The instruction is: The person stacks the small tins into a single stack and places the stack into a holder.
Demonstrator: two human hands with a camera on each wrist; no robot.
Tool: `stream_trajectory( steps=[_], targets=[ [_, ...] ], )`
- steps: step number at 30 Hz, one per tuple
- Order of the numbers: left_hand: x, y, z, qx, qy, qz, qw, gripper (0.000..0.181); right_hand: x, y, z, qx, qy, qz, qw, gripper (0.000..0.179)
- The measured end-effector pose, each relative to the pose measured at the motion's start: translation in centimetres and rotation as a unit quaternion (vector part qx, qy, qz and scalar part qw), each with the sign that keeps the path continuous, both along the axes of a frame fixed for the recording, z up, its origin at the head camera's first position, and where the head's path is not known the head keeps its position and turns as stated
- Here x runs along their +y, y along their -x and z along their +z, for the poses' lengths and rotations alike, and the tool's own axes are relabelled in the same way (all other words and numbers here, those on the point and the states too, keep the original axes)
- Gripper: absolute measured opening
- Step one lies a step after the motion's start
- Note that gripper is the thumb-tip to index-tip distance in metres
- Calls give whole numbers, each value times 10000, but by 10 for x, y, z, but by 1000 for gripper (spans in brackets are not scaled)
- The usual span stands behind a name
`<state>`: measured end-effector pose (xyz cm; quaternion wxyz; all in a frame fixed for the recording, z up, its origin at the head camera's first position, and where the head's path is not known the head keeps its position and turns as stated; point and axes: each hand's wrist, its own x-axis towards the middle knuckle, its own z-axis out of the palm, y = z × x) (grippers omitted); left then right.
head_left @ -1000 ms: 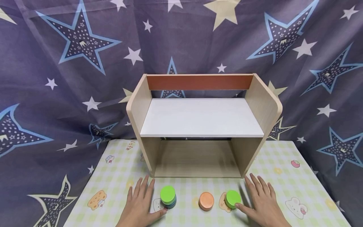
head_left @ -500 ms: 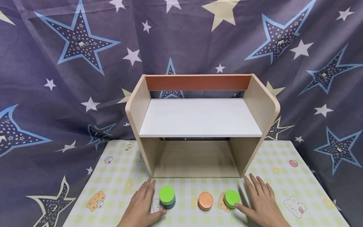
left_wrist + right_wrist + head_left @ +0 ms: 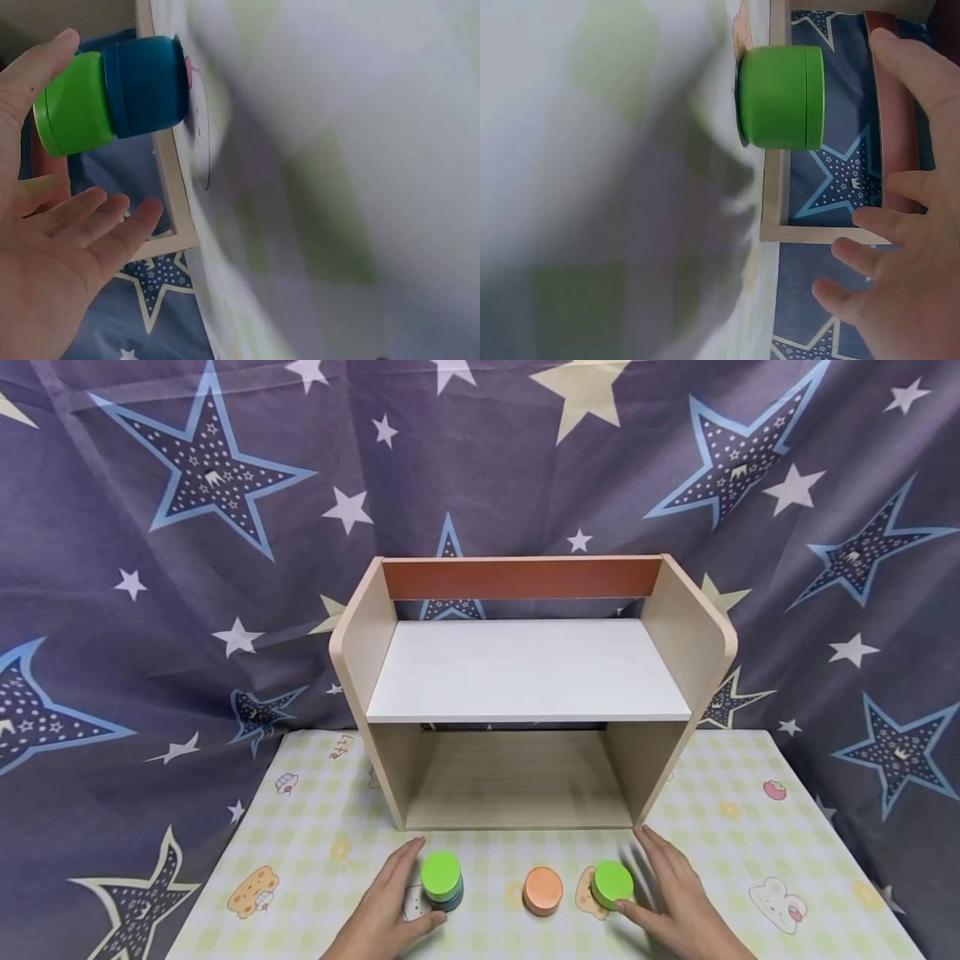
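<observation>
Near the table's front, a green round block (image 3: 442,874) sits on top of a blue one (image 3: 154,86). Left of this stack is my left hand (image 3: 384,906), its fingers reaching along the far side and its thumb along the near side, without gripping. An orange round block (image 3: 543,891) stands between the hands, touched by neither. To its right is a single green round block (image 3: 612,883). My right hand (image 3: 681,902) is beside that one, fingers extended and spread, thumb close to the block; in the right wrist view a gap shows between them.
A wooden shelf unit (image 3: 528,721) with a white upper board (image 3: 528,670) stands behind the blocks, its front edge just beyond the fingertips. A checked cloth (image 3: 300,843) covers the table. A star-patterned curtain (image 3: 285,435) hangs behind and at the sides.
Both hands have moved inward, the left to the right and the right to the left, with fingers drawn closer together. The blocks keep their places; the head view has shifted slightly.
</observation>
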<state>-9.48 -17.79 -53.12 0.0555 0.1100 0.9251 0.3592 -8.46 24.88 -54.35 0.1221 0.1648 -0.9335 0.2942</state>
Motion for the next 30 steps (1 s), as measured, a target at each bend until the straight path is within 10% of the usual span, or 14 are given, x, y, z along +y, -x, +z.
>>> stream_trajectory(
  steps=[18,30],
  targets=[
    [6,5,-11,-262,-77,-374,9989,93,-10,7,-3,-1934,712,271,9782,92],
    [6,9,-12,-425,-394,-378,9976,90,-9,10,-5,-2118,617,360,9747,85]
  ],
)
